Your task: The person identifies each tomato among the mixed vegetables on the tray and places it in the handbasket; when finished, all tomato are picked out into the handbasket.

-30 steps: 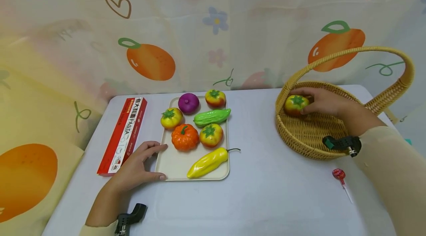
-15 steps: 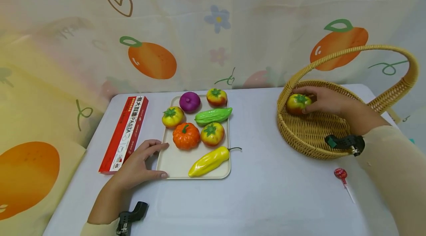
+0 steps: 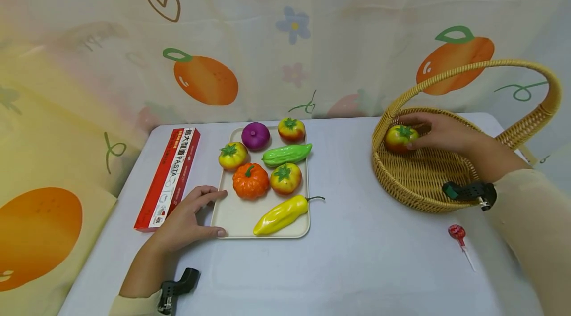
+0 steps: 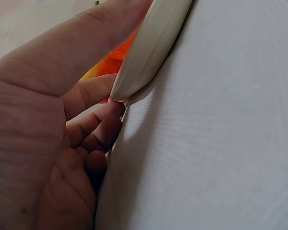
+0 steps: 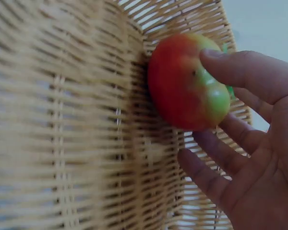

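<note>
My right hand (image 3: pixel 439 132) is inside the wicker basket (image 3: pixel 417 197), around a red-yellow toy tomato (image 3: pixel 400 138) with a green calyx. The right wrist view shows the thumb (image 5: pixel 245 67) over the tomato's side and loose, spread fingers behind and below it. At the near left corner of the cream tray (image 3: pixel 236 222), my left hand (image 3: pixel 185 219) rests with thumb and index finger apart against the rim. On the tray lie two yellow-red tomatoes (image 3: pixel 286 178), a yellower one (image 3: pixel 233 155), a purple onion (image 3: pixel 256 136), an orange pumpkin (image 3: pixel 251 182), a green bitter melon (image 3: pixel 287 155) and a yellow pepper (image 3: pixel 281 216).
A red pasta box (image 3: pixel 167 177) lies left of the tray, close to the left hand. A wrapped lollipop (image 3: pixel 459 237) is in front of the basket. The basket's tall handle (image 3: pixel 490 64) arches behind the right forearm. A printed cloth (image 3: pixel 348 33) hangs behind the table.
The right hand and forearm have shifted slightly right, loosening around the tomato, which stays at the basket's left side. The left hand stays at the tray corner. The head view shifts slightly.
</note>
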Motion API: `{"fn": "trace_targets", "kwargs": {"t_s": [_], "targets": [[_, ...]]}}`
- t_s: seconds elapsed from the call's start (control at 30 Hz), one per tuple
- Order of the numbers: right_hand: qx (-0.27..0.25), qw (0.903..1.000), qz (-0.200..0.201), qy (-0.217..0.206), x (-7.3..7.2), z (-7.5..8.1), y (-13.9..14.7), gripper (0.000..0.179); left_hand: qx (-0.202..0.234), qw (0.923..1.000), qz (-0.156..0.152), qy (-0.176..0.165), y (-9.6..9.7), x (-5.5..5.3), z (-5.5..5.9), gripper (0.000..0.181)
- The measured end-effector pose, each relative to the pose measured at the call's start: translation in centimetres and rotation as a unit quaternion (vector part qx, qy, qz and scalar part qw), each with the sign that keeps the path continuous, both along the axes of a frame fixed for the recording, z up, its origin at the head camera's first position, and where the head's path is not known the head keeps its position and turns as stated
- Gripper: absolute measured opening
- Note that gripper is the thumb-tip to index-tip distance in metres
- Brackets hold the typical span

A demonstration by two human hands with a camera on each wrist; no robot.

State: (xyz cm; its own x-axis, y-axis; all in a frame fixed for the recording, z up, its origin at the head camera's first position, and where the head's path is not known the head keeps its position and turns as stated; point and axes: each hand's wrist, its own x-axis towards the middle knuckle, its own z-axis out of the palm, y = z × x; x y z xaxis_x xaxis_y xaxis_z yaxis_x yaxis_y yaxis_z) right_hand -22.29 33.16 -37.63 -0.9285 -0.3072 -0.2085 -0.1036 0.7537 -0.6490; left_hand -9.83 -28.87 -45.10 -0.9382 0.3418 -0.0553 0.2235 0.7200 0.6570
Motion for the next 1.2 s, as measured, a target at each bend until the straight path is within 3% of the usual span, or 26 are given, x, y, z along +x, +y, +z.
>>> {"fn": "trace_targets", "kwargs": {"t_s": [0.3,0.73,1.2], "targets": [[0.002,0.9999,0.003,0.014,0.7,0.9,1.2,0.082,-0.005,0.9999,-0.003,0.010,-0.2,0.0,0.4,0.089],[0.004,0.9991,0.008,0.041,2.5,3.1,1.3,0.077,-0.004,1.0000,-0.003,0.003,-0.2,0.0,0.2,0.089],[-0.028,0.9969,0.017,0.071,4.9,3.0,-0.3,0.072,0.000,1.0000,-0.002,0.003,-0.1,0.1,-0.1,0.089]]}}
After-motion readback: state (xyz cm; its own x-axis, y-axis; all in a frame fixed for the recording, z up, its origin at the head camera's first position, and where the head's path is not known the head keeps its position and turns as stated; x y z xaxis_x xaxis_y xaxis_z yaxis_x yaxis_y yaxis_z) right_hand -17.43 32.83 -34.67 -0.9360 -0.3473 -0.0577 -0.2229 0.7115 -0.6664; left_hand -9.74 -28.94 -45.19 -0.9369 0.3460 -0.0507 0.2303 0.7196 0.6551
